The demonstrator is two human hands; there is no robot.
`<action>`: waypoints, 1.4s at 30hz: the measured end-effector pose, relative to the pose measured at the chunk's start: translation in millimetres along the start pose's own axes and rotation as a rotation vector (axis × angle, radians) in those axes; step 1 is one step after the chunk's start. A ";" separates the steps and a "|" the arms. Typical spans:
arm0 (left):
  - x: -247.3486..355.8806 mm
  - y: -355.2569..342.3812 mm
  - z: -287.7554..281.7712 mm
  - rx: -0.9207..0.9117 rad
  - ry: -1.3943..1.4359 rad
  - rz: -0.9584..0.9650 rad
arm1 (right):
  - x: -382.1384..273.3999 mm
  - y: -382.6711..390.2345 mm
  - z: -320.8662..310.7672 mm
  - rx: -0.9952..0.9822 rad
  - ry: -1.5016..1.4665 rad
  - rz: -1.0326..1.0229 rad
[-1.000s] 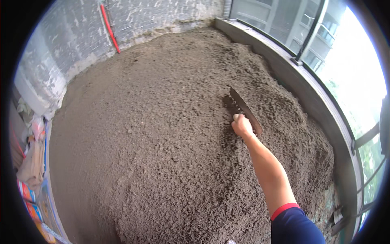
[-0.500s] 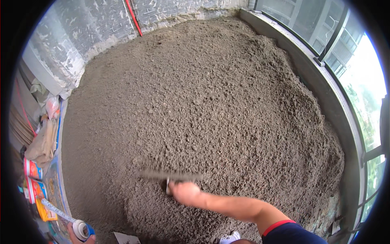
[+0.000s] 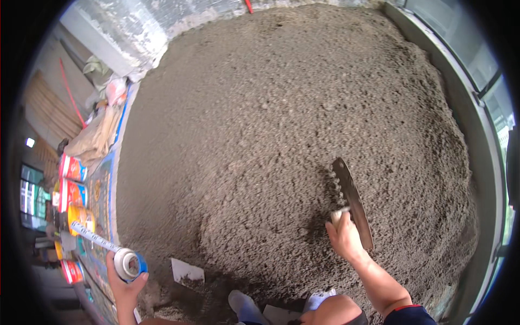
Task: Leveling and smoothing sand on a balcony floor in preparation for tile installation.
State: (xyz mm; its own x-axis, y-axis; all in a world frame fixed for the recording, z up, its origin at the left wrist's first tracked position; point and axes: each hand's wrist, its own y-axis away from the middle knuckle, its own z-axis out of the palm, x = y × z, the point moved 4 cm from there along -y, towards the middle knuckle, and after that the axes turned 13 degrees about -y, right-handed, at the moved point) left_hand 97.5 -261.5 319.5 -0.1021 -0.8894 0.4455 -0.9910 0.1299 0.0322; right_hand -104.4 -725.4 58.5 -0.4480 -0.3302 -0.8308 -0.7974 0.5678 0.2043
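Lining the left side, red-and-white buckets (image 3: pixel 71 195) with blue patches and a yellow bucket (image 3: pixel 85 219) sit near one another beyond the mortar; I cannot tell what is in them; above them in the view lie a limp, creased brown sack (image 3: pixel 100 132) and a pale, pinkish plastic bag (image 3: pixel 115 91), its contents likewise unclear.

Damp grey-brown mortar (image 3: pixel 271 135) spreads over most of the floor, coarse and crumbly at the centre and right, finer and flatter toward the left; the right grip is clenched around the pale handle of a trowel (image 3: pixel 355 206), which is over the mortar, right of centre; its long, narrow, dull metal blade slants up and away from the right grip (image 3: pixel 345 238), with small lumps along its left edge.

The left grip (image 3: pixel 124 290), at lower left, is grasping a round white-and-blue roll (image 3: pixel 123 262) with a hollow middle; a flat whitish strip (image 3: pixel 93 236) with dark marks runs from it toward the yellow bucket; a flat, angular white plate (image 3: pixel 188 271), smeared at its lower edge, lies on the mortar between the two hands.
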 end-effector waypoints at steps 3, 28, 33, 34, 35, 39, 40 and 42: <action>9.8 0.0 -0.4 -0.013 0.006 0.009 | -16.5 42.3 37.7 -0.169 -0.126 0.062; 56.3 23.5 -30.9 0.074 0.103 0.245 | -128.2 33.3 223.1 -0.619 -0.187 -0.157; 65.7 17.1 -20.5 0.076 0.165 0.184 | -109.0 64.8 360.5 -0.747 -0.161 -0.308; 62.0 19.0 -25.1 0.090 0.150 0.180 | -149.8 70.0 361.9 -0.751 -0.197 -0.493; 58.0 20.0 -28.6 0.090 0.135 0.168 | -156.0 75.3 351.2 -0.877 -0.245 -0.163; 46.1 24.0 -42.2 0.141 0.212 0.110 | -184.0 61.0 269.3 -0.920 -0.186 -0.171; 44.5 26.5 -46.0 0.147 0.258 0.067 | -172.3 53.5 250.0 -0.863 -0.212 -0.165; 42.8 27.9 -53.0 0.153 0.266 0.051 | -146.6 51.3 230.2 -0.854 -0.087 -0.145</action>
State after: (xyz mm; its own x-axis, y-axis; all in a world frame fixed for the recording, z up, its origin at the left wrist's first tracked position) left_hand 70.1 -272.8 386.9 -0.1460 -0.7350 0.6622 -0.9887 0.0861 -0.1223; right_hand 13.4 -474.3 71.6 -0.3140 -0.2770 -0.9081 -0.8901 -0.2469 0.3831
